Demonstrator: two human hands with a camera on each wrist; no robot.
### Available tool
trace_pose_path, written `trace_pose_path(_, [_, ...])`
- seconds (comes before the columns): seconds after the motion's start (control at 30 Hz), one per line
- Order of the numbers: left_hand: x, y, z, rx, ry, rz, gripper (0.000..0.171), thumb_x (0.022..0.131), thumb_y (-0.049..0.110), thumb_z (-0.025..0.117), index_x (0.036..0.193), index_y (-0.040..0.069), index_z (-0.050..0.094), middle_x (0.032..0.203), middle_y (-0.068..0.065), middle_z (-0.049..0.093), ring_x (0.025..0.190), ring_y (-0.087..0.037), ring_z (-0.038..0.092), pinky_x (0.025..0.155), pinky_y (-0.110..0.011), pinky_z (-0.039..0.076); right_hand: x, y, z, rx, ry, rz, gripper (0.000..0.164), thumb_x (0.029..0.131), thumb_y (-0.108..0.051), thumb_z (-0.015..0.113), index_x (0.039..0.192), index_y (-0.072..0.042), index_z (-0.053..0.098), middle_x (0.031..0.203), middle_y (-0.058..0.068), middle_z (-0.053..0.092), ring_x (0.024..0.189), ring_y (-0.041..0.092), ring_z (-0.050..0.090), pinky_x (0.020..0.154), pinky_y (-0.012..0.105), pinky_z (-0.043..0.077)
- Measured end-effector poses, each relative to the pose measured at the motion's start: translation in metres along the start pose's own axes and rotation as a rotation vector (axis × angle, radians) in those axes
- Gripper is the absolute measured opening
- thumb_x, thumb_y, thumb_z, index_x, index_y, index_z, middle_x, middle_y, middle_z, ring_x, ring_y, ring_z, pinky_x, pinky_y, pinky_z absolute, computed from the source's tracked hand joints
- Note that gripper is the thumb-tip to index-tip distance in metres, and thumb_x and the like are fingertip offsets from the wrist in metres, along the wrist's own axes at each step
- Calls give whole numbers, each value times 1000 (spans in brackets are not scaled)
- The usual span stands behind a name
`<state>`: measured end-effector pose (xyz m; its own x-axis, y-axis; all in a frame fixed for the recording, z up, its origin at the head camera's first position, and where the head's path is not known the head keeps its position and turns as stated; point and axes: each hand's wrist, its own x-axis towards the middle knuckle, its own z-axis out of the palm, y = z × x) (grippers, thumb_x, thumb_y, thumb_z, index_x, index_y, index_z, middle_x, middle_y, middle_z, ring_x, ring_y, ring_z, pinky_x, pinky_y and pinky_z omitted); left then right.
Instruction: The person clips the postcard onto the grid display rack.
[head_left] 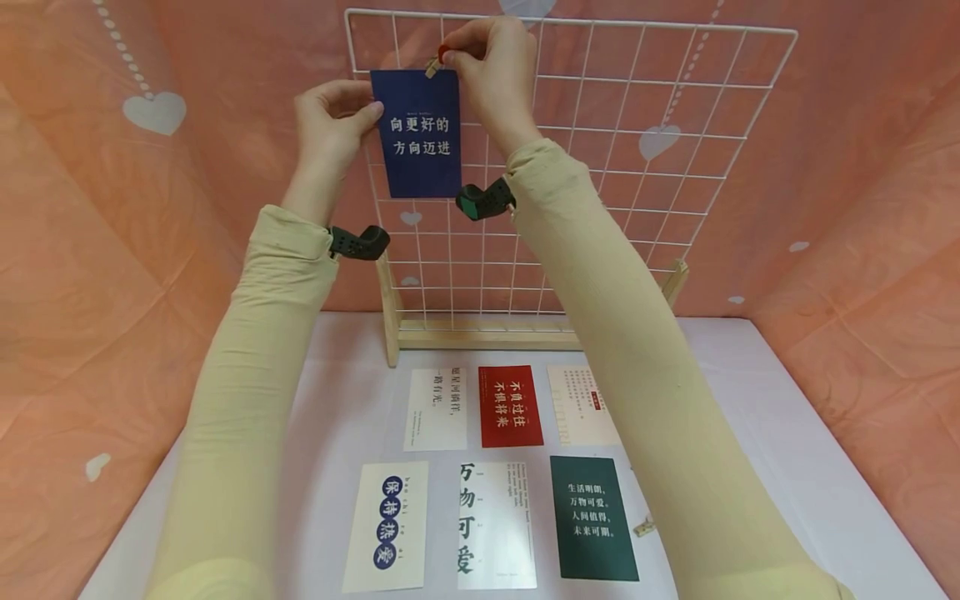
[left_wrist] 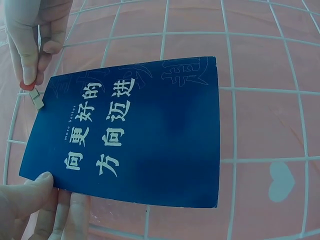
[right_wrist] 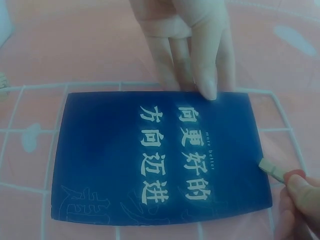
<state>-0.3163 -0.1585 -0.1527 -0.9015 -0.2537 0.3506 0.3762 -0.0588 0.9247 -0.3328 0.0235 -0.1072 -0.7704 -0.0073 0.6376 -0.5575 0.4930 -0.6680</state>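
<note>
A dark blue card (head_left: 420,171) with white lettering stands upright against the upper left of the white wire grid (head_left: 585,81). My left hand (head_left: 330,125) pinches the card's left edge, thumb on the printed face and the other fingers behind it. At the card's top edge sits a small wooden clothespin (left_wrist: 36,98) with a red part at its handle end. My right hand (head_left: 501,79) pinches that red end between thumb and finger. The clothespin's tip overlaps the top edge of the card (right_wrist: 160,160); whether it also bites the wire cannot be told.
Wooden feet (head_left: 487,339) hold the grid up on a white table (head_left: 315,400). Several cards lie in two rows in front, among them a red card (head_left: 512,407) and a green card (head_left: 595,518). Another clothespin (head_left: 643,527) lies beside the green card, partly near my right sleeve.
</note>
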Motion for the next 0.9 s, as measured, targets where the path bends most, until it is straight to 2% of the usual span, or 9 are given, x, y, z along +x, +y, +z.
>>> trace_pose_path(0.43, [1,-2,1,0,8,36,21,83,-5,69,103,0,71,86,-2,61,80,-13,60,85,-26,52,3,-5,5,25,-13,-19,15,93,-9,63,100,-4,74,102,6,70,89,11,63,80,13,47])
trace_pose_path(0.67, [0,-3,1,-10,18,20,20,83,-5,70,101,2,72,83,-3,62,77,-13,60,82,-27,53,2,-4,7,21,-9,-21,16,93,-9,61,102,-4,74,103,7,69,92,12,62,82,13,47])
trace_pose_path(0.9, [0,-3,4,15,12,13,21,84,-3,69,104,3,72,88,-2,61,79,-13,59,83,-28,52,2,-3,6,-11,2,-40,15,94,-7,61,100,-4,74,101,6,70,89,11,62,79,13,47])
